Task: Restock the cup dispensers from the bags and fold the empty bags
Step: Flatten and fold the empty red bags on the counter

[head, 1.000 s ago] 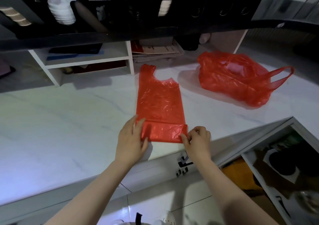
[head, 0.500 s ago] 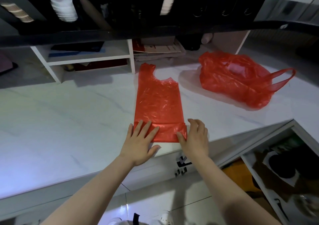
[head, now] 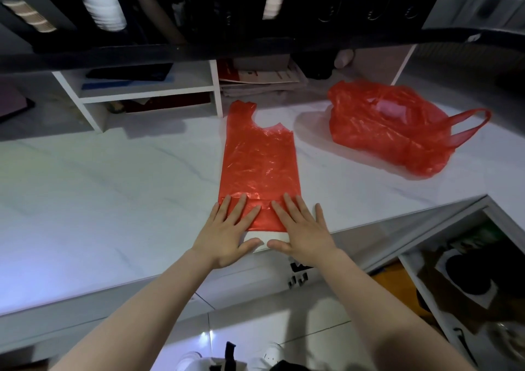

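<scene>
Pressing flat bag (head: 258, 160), L hand (head: 224, 237), R hand (head: 305, 234), fingers (head: 239, 209) straight, 2nd bag (head: 392, 134) crumpled

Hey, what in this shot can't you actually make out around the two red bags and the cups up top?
All in the head view:
- Flat bag: its folded near end is mostly covered by the left hand and right hand, which press flat on it.
- Crumpled bag: a pale shape shows through the plastic, too blurred to identify.
- White cup stack: cut off by the top edge, so its height is unknown.
</scene>
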The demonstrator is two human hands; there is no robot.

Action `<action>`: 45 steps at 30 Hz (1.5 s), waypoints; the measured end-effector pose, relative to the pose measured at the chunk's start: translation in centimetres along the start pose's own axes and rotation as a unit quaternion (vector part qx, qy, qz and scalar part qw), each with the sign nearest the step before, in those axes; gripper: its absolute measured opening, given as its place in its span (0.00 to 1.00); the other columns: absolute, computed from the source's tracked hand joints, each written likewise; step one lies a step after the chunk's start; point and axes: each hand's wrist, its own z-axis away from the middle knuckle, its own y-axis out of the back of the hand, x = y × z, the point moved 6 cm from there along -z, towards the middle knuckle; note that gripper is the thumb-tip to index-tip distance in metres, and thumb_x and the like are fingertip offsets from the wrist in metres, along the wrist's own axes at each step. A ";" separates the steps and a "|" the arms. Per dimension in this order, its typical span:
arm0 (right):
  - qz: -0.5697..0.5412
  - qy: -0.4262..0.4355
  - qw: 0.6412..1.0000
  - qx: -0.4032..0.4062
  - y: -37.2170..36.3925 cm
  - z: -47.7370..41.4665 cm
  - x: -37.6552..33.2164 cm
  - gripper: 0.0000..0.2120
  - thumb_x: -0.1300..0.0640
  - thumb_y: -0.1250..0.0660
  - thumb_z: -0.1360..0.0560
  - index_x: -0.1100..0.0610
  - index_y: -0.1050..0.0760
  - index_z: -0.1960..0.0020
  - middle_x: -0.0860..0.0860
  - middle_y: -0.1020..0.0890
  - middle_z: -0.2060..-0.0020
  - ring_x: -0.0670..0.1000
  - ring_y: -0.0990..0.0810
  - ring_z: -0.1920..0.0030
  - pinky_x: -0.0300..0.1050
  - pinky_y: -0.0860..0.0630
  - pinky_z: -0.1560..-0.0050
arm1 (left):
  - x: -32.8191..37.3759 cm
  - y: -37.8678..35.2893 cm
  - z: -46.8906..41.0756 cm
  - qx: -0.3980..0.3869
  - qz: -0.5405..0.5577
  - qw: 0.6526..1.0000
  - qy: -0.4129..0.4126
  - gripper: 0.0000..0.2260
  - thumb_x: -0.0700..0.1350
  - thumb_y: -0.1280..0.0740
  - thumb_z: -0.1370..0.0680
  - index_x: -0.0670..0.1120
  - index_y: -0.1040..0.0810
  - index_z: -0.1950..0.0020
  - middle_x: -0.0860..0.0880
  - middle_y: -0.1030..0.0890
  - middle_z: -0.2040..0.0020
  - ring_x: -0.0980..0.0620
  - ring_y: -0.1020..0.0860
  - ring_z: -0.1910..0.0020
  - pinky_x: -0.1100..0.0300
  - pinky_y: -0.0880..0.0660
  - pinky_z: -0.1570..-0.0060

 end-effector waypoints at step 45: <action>-0.003 0.019 0.995 0.093 2.4 -0.1 2.8 0.30 0.55 0.44 0.20 0.41 0.56 0.24 0.46 0.54 0.22 0.53 0.55 0.24 0.58 0.46 0.28 | 1.0 1.2 0.8 0.078 0.039 0.993 0.084 0.27 0.45 0.41 0.22 0.54 0.44 0.23 0.48 0.47 0.22 0.45 0.51 0.23 0.43 0.52 0.28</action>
